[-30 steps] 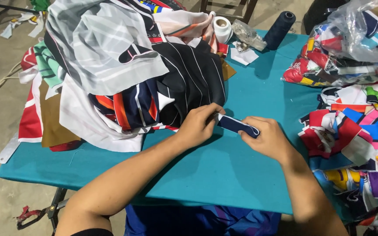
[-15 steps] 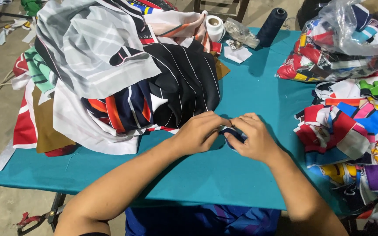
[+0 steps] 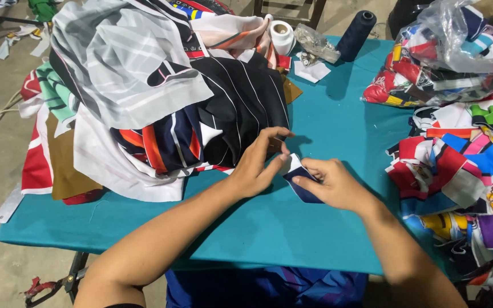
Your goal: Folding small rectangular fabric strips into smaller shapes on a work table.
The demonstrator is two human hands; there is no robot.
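Observation:
On the teal table (image 3: 292, 228) lies a small navy and white fabric piece (image 3: 299, 183), folded into a wedge. My right hand (image 3: 332, 183) presses down on it with thumb and fingers. My left hand (image 3: 261, 162) pinches its upper white edge between thumb and fingertips. Both hands meet at the middle of the table, just in front of a big heap of printed cloth (image 3: 155, 97).
A pile of small coloured fabric pieces (image 3: 463, 165) covers the right side. A clear plastic bag of scraps (image 3: 452, 51) sits at the back right. A dark thread cone (image 3: 356, 34), a white tape roll (image 3: 282, 35) and a crumpled wrapper (image 3: 316, 41) stand at the back.
The fabric strip, held stretched between both hands a second ago, is now folded up small. My hands have come together over it.

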